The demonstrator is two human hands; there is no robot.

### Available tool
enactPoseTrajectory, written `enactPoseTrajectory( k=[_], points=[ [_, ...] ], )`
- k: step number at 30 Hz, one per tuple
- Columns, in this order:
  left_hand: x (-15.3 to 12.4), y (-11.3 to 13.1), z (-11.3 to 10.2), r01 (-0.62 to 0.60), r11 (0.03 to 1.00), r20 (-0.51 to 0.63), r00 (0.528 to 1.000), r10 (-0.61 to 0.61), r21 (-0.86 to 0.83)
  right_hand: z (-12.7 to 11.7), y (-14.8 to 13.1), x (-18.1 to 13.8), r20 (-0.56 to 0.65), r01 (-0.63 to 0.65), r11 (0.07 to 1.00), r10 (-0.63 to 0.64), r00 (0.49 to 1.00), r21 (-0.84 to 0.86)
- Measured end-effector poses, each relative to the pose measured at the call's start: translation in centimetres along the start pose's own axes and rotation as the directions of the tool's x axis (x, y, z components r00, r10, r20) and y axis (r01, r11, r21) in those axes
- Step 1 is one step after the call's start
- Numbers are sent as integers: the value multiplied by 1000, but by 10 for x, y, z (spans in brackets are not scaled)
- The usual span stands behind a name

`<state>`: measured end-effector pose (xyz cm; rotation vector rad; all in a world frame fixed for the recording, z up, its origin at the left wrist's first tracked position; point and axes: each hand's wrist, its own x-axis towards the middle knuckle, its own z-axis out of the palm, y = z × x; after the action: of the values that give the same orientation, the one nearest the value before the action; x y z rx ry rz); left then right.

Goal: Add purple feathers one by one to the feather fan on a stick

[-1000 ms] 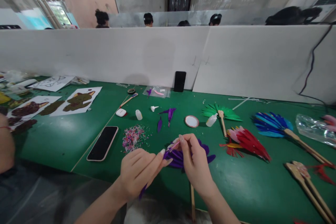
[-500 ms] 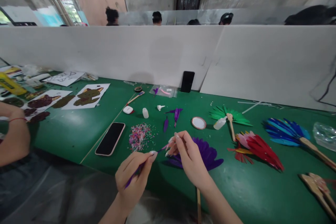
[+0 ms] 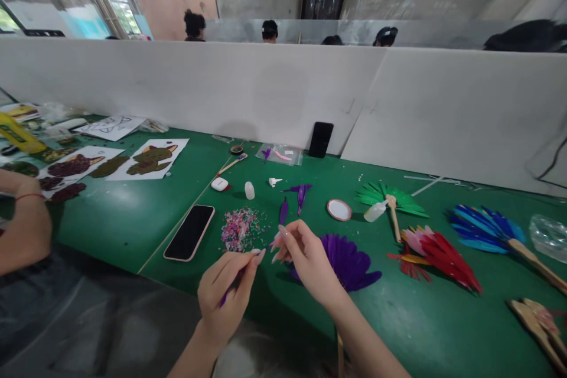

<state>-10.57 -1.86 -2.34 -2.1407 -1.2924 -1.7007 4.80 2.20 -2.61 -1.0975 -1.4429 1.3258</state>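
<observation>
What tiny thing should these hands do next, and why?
Perhaps move the right hand closer to the left hand: the right holds a small pink piece, the left a purple piece, and a gap shows between the hands.

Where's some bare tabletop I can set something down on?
The green table looks bare between the purple feather fan, the red feather bundle and the wooden sticks. Another patch lies between the flat phone and the olive cat picture. It's crowded around the bead pile and the far left end.
</observation>
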Motion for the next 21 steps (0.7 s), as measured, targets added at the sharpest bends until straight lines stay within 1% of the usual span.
enactPoseTrajectory(
  k=[2, 3, 4, 6, 7, 8, 11, 15, 19, 21],
  points=[
    [-2, -4, -2, -1, 1000, 4, 1000, 1, 9, 3, 3, 2, 12, 31, 993, -30, 999, -117],
    [-3, -5, -3, -9, 1000, 7, 1000, 9, 16, 4, 4, 4, 16, 57, 972, -55, 998, -230],
    [-4, -7, -4, -18, 1000, 13, 1000, 18, 26, 6, 6, 5, 21, 82, 927, -80, 997, -366],
    [-5, -10, -5, -33, 998, 35, 999, 31, 51, 10, 9, 8, 33, 112, 788, -116, 993, -605],
    [-6, -11, -6, -35, 997, 49, 998, 32, 64, 13, 11, 10, 39, 116, 722, -122, 992, -682],
    [-6, -12, -6, -34, 997, 61, 998, 29, 76, 16, 14, 12, 43, 115, 677, -121, 992, -727],
    [-9, -15, -7, -15, 994, 71, 997, 8, 104, 25, 21, 18, 53, 116, 629, -118, 992, -769],
    [-12, -16, -12, 19, 993, 30, 999, -22, 115, 29, 28, 28, 44, 94, 584, -98, 994, -806],
    [-10, -9, -22, 91, 988, -54, 995, -85, 123, 24, 30, 38, 8, 49, 577, -72, 997, -815],
    [-8, -5, -26, 135, 984, -61, 990, -128, 119, 23, 29, 41, 20, 58, 596, -69, 997, -801]
  ],
)
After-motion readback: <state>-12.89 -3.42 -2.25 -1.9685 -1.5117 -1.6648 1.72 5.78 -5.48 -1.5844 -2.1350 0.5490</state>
